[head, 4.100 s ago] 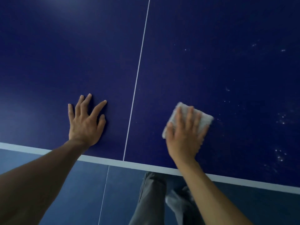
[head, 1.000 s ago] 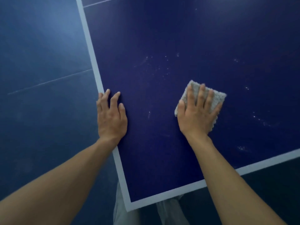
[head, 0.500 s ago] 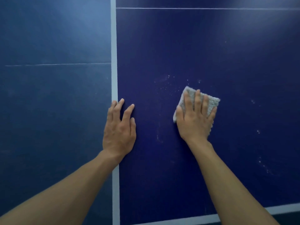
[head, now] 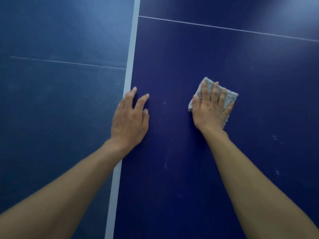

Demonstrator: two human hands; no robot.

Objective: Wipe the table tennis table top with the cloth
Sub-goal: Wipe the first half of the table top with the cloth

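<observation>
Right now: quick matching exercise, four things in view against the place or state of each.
Column A:
1 left hand
2 right hand
3 cloth
4 white edge stripe

Column B:
a grey, under a palm
b flat on the bare table top, beside the stripe
c pressing the cloth down
d marks the table's border

Pairs: 1-b, 2-c, 3-a, 4-d

We're looking at a dim, blue-tinted scene. Soft glare washes over the floor (head: pixel 107 23) at top left and the table (head: pixel 279 12) at top right, so the light seems to come from overhead. Faint, blurry shadows hug the left hand (head: pixel 129 121) and right hand (head: pixel 210 112). Everything's slightly soft, and the forearms (head: pixel 259 195) balloon towards the bottom corners.
</observation>
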